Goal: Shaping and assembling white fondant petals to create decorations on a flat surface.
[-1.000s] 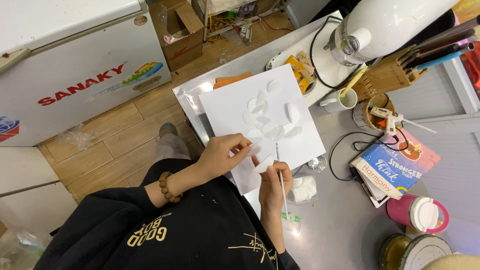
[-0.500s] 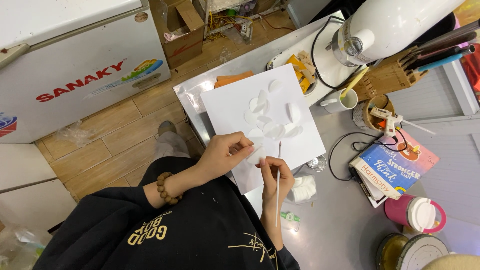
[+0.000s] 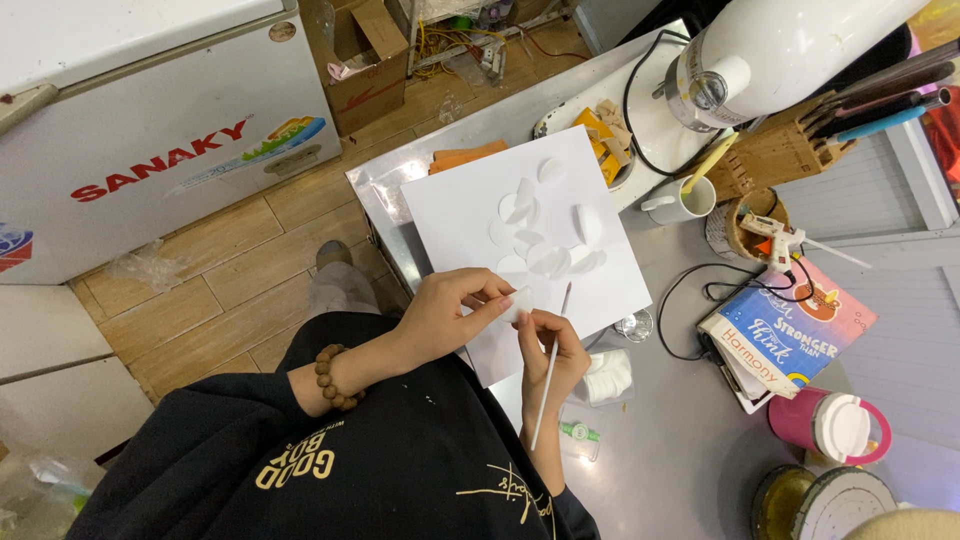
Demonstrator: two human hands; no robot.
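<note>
My left hand point(image 3: 450, 310) pinches a small white paper disc point(image 3: 519, 303) between thumb and fingertips, just above the near edge of the white sheet point(image 3: 470, 200). My right hand point(image 3: 552, 350) is closed around a thin white stick point(image 3: 549, 378), tip up beside the disc. A second ago the stick stood more upright below the sheet; now it tilts in toward the disc, and both hands sit closer together. Judgement: I am working the disc with the stick tip, not yet placing it.

On the sheet: a cluster of white discs point(image 3: 535, 235), some folded, overlapping.

Packages and labels:
- White chest freezer point(image 3: 150, 120), far left, red lettering and a coloured graphic on its front.
- Book point(image 3: 790, 335), right of the sheet, blue and red cover with white script.
- Pink jar point(image 3: 825, 425) with white lid, near right corner.
- Small clear bottle point(image 3: 578, 436) with green-and-white label, lying just beside my right forearm.
- Cardboard box point(image 3: 365, 60) on the floor, open.
- Glue gun point(image 3: 775, 235) above the book, cord trailing.
</note>
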